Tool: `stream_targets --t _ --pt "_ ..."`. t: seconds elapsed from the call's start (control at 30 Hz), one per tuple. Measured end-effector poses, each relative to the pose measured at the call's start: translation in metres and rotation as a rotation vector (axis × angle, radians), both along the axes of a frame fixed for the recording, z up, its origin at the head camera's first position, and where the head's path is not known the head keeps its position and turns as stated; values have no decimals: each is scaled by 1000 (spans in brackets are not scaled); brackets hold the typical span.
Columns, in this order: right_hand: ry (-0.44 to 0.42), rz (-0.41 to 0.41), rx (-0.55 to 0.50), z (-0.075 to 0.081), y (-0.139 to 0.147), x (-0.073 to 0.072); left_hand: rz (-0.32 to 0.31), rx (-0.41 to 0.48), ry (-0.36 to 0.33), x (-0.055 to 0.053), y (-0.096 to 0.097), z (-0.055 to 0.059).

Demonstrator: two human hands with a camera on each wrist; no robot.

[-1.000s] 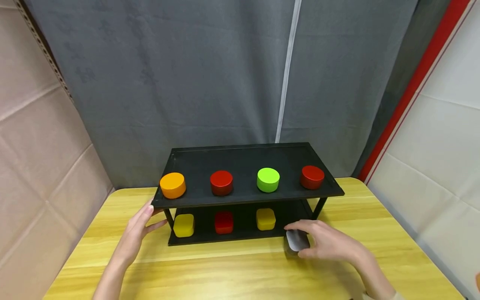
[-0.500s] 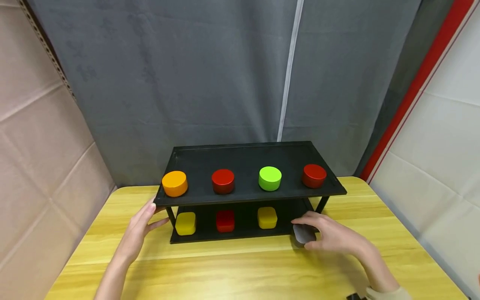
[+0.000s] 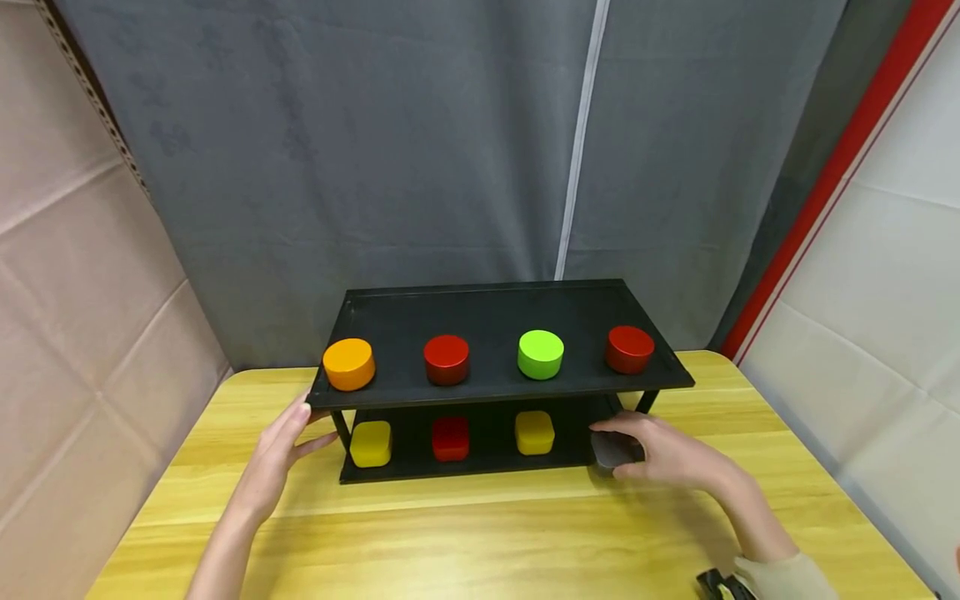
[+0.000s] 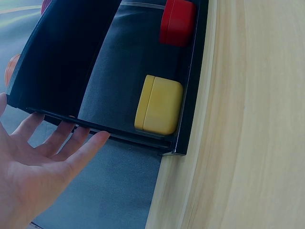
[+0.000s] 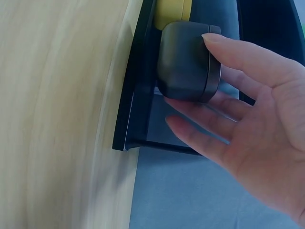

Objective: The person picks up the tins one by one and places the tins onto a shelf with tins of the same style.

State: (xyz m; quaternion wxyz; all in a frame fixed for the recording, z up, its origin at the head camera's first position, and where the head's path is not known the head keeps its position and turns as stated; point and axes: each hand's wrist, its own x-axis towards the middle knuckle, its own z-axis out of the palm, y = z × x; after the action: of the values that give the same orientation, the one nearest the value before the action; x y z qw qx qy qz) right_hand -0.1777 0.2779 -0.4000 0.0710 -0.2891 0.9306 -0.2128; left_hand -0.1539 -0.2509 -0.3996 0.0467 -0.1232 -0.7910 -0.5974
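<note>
A black two-tier shelf (image 3: 480, 383) stands on the table. At its right end my right hand (image 3: 667, 450) holds a dark rounded-square tin (image 5: 186, 62) between thumb and fingers, at the front edge of the lower tier. In the right wrist view a yellow tin (image 5: 170, 12) lies beyond the dark one. My left hand (image 3: 272, 462) touches the shelf's left end with its fingers extended. Along the lower tier sit a yellow square tin (image 3: 371, 444), a red square tin (image 3: 450, 439) and another yellow tin (image 3: 534, 432).
On the upper tier stand an orange round tin (image 3: 348, 365), a red round tin (image 3: 446, 360), a green round tin (image 3: 540, 355) and a second red one (image 3: 629, 349). A grey curtain (image 3: 375, 150) hangs behind the wooden table (image 3: 420, 542). Pale walls flank both sides.
The right hand has moved the dark tin to the right and toward the shelf, from in front of the lower tier to its edge. The left hand stays at the shelf's left end.
</note>
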Motion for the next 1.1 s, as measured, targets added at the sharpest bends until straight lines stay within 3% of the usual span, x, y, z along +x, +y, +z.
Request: stream_targets --t 0.47,1.1 --pt "5 -28 48 4 -1 -14 6 -9 -5 0 0 0" --pt "35 -87 36 -1 -5 -22 14 -12 -12 1 1 2"
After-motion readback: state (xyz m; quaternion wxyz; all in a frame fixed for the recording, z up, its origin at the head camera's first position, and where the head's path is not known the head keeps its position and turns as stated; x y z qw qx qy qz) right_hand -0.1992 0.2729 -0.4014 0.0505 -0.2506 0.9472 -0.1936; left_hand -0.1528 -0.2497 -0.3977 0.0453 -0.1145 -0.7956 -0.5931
